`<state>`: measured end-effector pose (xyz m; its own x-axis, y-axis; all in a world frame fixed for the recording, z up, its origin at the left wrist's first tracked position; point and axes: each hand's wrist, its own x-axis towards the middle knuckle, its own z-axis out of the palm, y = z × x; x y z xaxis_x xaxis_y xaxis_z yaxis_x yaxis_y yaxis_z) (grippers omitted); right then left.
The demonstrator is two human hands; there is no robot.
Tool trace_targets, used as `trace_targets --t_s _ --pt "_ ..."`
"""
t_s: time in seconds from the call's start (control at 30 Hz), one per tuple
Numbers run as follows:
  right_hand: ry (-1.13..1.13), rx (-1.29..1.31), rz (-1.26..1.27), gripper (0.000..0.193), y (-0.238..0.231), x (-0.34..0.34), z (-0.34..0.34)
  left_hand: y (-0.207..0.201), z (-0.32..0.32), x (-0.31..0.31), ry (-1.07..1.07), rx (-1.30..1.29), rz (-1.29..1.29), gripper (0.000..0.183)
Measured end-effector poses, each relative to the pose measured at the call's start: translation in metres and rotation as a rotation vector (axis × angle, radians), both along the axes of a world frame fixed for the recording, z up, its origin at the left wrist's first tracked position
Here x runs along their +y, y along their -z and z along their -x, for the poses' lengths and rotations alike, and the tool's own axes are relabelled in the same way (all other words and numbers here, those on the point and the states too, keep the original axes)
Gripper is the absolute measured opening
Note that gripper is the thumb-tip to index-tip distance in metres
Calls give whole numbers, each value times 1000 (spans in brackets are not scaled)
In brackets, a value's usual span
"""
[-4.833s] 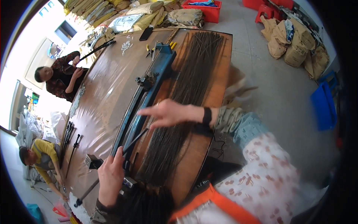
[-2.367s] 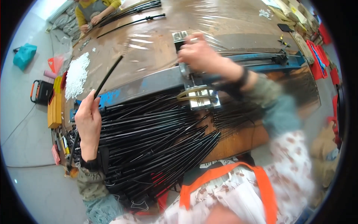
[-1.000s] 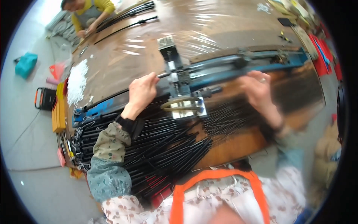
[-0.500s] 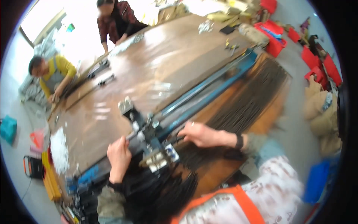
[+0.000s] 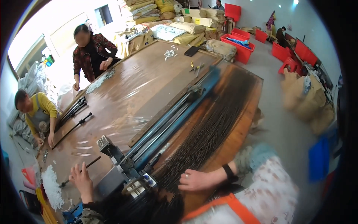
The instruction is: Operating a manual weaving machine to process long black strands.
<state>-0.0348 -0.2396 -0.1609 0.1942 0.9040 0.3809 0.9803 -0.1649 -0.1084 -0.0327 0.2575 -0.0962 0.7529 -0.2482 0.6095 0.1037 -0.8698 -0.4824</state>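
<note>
My left hand holds a thin black rod above the brown table, left of the metal head of a long blue rail machine. My right hand lies flat on a bed of dark rods that runs along the right side of the rail. A dark band sits on that wrist. A heap of black rods fills the near edge below the metal head.
Two people work at the table's far left side beside black rods. White small parts lie at the near left corner. Sacks and red crates stand beyond the far end. Brown bags sit on the floor at right.
The view has swung up and right along the table. My left hand has moved away from the metal head with a rod. My right hand has settled lower on the rod bed.
</note>
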Motion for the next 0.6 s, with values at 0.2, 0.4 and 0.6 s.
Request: trace_targets --t_s 0.2,0.4,0.6 --pt "-89 164 30 25 -21 -3 -5 -77 73 -53 -153 235 364 29" --pt "-46 355 98 23 -38 4 -23 -167 173 -111 -395 299 342 20" --pt "29 222 -35 13 -48 27 -34 -103 223 -186 -273 309 648 9"
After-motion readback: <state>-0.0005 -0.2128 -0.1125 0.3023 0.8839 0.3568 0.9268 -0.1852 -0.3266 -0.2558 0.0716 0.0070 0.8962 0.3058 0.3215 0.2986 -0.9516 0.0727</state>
